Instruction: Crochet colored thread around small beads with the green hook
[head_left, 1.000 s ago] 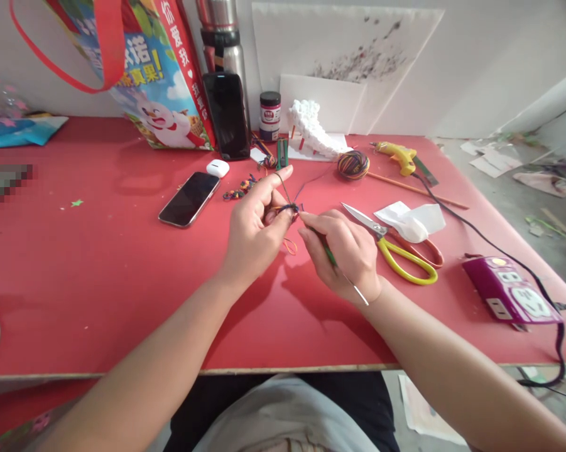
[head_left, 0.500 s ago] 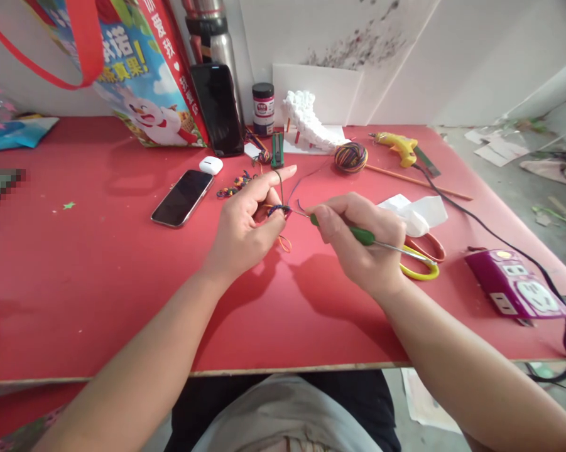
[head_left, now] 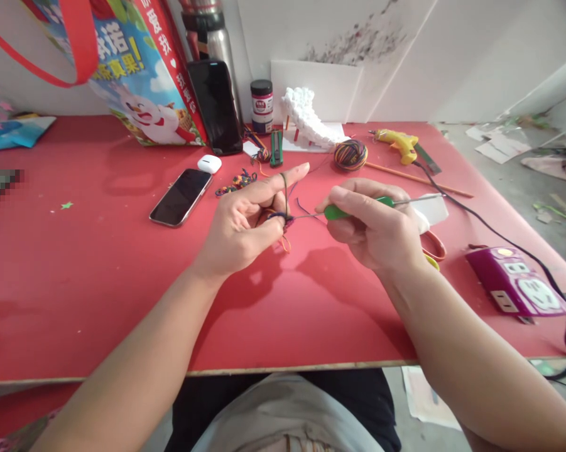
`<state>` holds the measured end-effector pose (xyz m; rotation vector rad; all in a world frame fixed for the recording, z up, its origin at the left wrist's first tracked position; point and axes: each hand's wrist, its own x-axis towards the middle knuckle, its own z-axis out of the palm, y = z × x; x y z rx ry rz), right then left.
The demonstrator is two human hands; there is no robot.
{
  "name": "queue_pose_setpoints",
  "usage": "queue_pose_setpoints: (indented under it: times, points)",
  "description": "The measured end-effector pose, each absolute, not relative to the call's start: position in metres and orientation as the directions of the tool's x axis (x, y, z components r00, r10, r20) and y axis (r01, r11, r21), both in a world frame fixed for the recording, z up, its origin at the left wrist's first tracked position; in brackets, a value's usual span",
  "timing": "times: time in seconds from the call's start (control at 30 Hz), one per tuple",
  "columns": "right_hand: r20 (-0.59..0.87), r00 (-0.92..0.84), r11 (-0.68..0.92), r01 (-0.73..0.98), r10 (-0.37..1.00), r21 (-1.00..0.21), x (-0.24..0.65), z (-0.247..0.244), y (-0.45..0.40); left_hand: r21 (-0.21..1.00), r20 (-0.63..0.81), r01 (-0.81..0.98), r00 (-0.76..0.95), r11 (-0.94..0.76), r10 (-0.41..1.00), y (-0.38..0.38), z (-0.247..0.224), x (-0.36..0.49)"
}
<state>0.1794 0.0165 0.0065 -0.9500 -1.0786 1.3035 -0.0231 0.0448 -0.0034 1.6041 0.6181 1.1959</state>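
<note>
My left hand (head_left: 245, 229) pinches a small piece of multicoloured crochet (head_left: 285, 220) between thumb and fingers. Dark yarn (head_left: 285, 188) loops over its raised index finger, and an orange strand hangs below the piece. In my right hand (head_left: 374, 223) is a crochet hook with a green handle (head_left: 338, 211), closed between thumb and fingers. The hook's thin metal shaft reaches left to the crochet piece; its tip is too small to make out. A ball of multicoloured yarn (head_left: 350, 155) lies beyond my hands, with a strand running from it toward my left hand.
Left of my hands lie a phone (head_left: 181, 196) and a white earbud case (head_left: 210, 164). At the right are scissors (head_left: 434, 246), partly hidden, a yellow glue gun (head_left: 398, 144) and a purple power strip (head_left: 518, 280) with a black cable. Another phone (head_left: 215, 107) leans upright at the back.
My right hand has moved right and turned, so the hook lies flatter, its rear end pointing slightly up. My left index finger has shifted slightly right.
</note>
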Motion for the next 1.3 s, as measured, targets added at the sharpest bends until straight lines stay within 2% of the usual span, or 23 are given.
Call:
queue_pose_setpoints:
  times: [0.23, 0.53, 0.87, 1.1, 1.3]
  points:
    - [-0.006, -0.131, -0.051, -0.35, 0.991, -0.935, 0.182, 0.004, 0.02, 0.904, 0.384, -0.33, 0.351, -0.271, 0.854, 0.045, -0.006, -0.019]
    - [0.008, -0.217, -0.089, -0.434, 0.976, -0.897, 0.183, 0.002, 0.024, 0.896, 0.4, -0.339, 0.334, -0.287, 0.854, 0.044, -0.01, -0.018]
    - [0.072, -0.129, 0.018, -0.381, 0.989, -0.924, 0.176, 0.002, 0.013, 0.913, 0.344, -0.338, 0.337, -0.229, 0.876, 0.043, -0.012, -0.015]
    - [0.178, -0.083, 0.153, -0.245, 0.981, -0.957, 0.172, 0.0, 0.002, 0.91, 0.339, -0.339, 0.278, -0.238, 0.899, 0.04, -0.012, -0.01]
    - [0.179, -0.006, 0.17, -0.289, 0.984, -0.942, 0.167, 0.002, 0.008, 0.917, 0.307, -0.332, 0.239, -0.22, 0.921, 0.039, -0.009, -0.009]
